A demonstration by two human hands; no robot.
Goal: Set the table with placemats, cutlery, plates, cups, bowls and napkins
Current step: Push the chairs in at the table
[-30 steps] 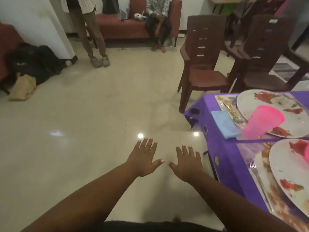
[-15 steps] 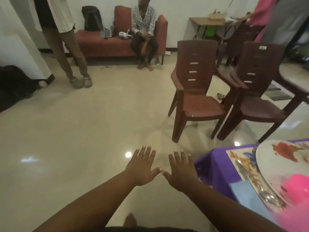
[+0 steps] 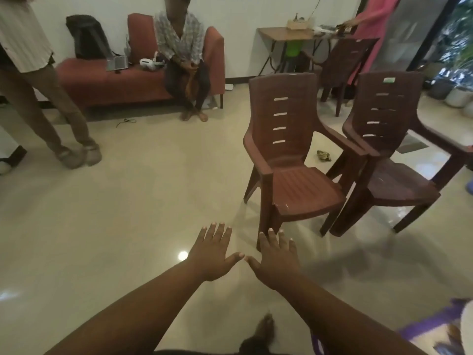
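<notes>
Left hand: the left hand is reaching forward over the floor, palm down, fingers straight and spread, holding nothing.
Right hand: the right hand is stretching out just beside it, also flat and spread, holding nothing.
Thumbs: the two thumb tips are nearly meeting between the hands; cannot tell whether they are touching.
Forearms: both bare forearms are running in from the bottom edge.
Foot: a bare foot, blurred, is showing on the floor below the right forearm.
Tabletop: only a corner of the purple-covered tabletop is peeking in at the bottom right, with a patterned placemat and a white plate rim on it, both blurred and cut by the edge.
Chairs: two brown plastic chairs are standing side by side ahead and to the right of the hands, well apart from them.
Sofa: a red sofa is sitting against the far wall, with a seated person, a black backpack and a white headset on it.
Others: a standing person is at the far left; another in pink is leaning over a small side table at the back.
</notes>
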